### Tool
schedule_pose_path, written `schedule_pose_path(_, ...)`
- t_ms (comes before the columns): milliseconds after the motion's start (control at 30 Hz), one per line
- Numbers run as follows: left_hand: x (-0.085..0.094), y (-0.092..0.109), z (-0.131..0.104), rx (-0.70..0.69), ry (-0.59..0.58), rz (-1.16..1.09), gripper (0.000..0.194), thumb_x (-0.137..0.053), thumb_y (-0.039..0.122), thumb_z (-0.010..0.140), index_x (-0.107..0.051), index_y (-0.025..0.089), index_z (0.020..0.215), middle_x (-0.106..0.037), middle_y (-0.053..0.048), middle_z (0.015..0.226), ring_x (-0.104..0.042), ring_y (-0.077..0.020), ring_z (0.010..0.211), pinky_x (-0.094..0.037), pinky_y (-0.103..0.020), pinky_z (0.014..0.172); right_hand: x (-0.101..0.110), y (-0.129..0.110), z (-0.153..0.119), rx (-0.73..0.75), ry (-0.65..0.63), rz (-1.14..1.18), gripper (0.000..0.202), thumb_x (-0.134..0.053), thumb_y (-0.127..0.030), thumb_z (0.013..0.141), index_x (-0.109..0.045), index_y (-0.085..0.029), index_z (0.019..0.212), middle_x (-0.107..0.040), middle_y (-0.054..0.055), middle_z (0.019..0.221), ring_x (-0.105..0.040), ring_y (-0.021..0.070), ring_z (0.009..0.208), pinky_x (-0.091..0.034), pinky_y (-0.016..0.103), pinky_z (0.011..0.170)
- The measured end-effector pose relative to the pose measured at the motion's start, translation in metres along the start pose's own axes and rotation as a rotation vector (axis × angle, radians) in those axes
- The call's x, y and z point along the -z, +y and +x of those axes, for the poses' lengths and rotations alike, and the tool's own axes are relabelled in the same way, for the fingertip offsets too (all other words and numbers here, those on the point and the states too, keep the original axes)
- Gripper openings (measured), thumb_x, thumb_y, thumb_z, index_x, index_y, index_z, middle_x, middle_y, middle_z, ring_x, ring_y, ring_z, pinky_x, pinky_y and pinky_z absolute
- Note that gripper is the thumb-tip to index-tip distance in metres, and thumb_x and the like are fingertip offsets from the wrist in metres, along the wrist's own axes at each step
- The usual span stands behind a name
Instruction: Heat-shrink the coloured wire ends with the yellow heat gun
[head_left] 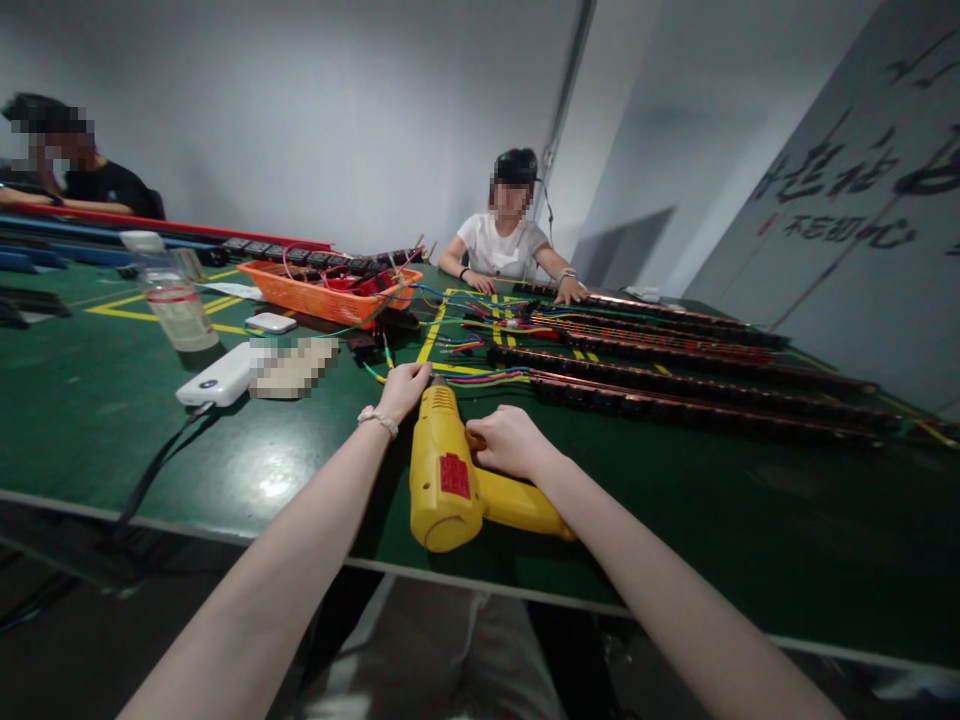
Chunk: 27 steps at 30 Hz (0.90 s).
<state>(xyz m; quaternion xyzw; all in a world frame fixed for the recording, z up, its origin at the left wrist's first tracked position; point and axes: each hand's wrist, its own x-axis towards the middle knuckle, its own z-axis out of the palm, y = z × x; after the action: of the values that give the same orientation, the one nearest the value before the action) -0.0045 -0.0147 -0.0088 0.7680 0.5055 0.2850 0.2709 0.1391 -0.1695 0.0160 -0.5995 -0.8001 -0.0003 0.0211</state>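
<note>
A yellow heat gun with a red label lies on the green table, its nozzle pointing away from me and its handle to the right. My left hand is closed beside the nozzle tip, pinching thin coloured wires; the exact grip is partly hidden. Curled against the heat gun's right side, where the handle meets the body, is my right hand; its forearm crosses over the handle end. The wires run right into a long black strip assembly with copper-coloured lengths.
Further strip assemblies lie behind. An orange basket holds red and black parts. Leftward are a bottle, a white power bank with a cable, and a small white box. A co-worker sits opposite, another person far left.
</note>
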Motion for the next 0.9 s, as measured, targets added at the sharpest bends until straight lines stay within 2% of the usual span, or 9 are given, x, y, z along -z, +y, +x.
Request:
schedule_pose_path(167,-0.001,-0.004,0.001,-0.019,0.003,-0.01,0.054,-0.033,0.055,0.076,-0.056,0.007,0.066,-0.048,0.001,0.059,-0.031,0.0017,0.056,-0.018,-0.014,0.055,-0.002,0.002,0.0,0.003,0.008,0.005,0.018,-0.05,-0.03,0.071,-0.059,-0.018,0.081,-0.063,0.004,0.081,-0.057,0.0163,0.078,-0.031,0.026,0.072)
schedule_pose_path(433,-0.003,-0.003,0.001,-0.012,0.005,-0.033,0.055,-0.032,0.056,0.076,-0.054,0.007,0.063,-0.049,0.0,0.058,-0.032,0.0016,0.055,-0.019,-0.014,0.055,-0.001,0.003,-0.001,-0.009,0.007,0.036,0.019,-0.048,-0.032,0.07,-0.058,-0.019,0.079,-0.063,0.003,0.078,-0.057,0.0159,0.075,-0.026,0.024,0.059)
schedule_pose_path(667,-0.001,-0.001,0.0,-0.005,0.008,-0.031,0.055,-0.031,0.057,0.076,-0.05,0.008,0.06,-0.044,0.001,0.054,-0.029,0.0018,0.053,-0.016,-0.015,0.053,-0.005,0.007,0.0,-0.002,-0.024,0.085,0.019,-0.046,-0.031,0.068,-0.057,-0.02,0.078,-0.063,0.002,0.08,-0.056,0.0144,0.075,-0.026,0.022,0.058)
schedule_pose_path(900,-0.002,-0.003,0.001,-0.007,0.001,-0.029,0.056,-0.03,0.058,0.076,-0.049,0.008,0.059,-0.046,0.001,0.053,-0.031,0.0018,0.051,-0.017,-0.015,0.055,-0.007,0.022,-0.012,-0.048,-0.059,0.098,0.021,-0.044,-0.03,0.068,-0.059,-0.021,0.079,-0.062,0.002,0.077,-0.055,0.0143,0.073,-0.025,0.021,0.057)
